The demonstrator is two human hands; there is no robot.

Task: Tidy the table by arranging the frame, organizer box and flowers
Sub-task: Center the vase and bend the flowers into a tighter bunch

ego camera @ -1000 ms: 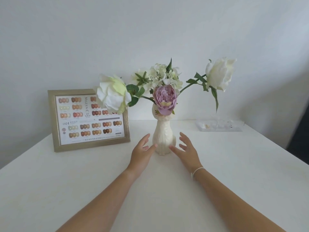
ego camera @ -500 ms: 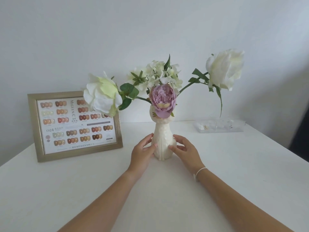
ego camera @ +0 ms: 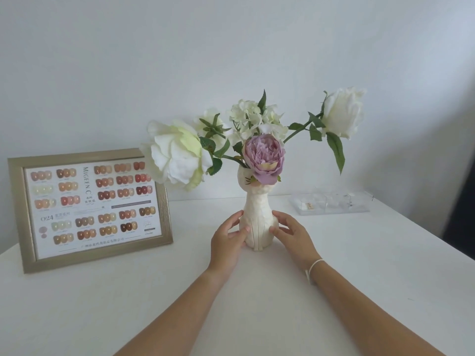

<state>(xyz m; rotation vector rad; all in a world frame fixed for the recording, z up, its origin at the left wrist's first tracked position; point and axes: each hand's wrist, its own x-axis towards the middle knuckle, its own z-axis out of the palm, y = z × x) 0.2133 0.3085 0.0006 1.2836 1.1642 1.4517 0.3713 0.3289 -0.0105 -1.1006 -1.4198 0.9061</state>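
Note:
A cream cat-shaped vase [ego camera: 257,214] stands upright in the middle of the white table [ego camera: 257,304]. It holds white roses, small white blossoms and a purple peony [ego camera: 264,158]. My left hand [ego camera: 227,236] presses the vase's left side and my right hand [ego camera: 290,233] presses its right side, fingers curled around the base. A gold picture frame [ego camera: 87,209] with a nail-colour chart stands at the left against the wall. A clear organizer box [ego camera: 331,202] lies at the back right.
A pale wall runs behind the table. The table's right edge falls away toward a dark area [ego camera: 460,201] at the far right. One large white rose [ego camera: 174,155] overhangs the frame's top right corner.
Both hands closed in from open beside the vase to gripping its base. The view shifted, so the frame now sits further left.

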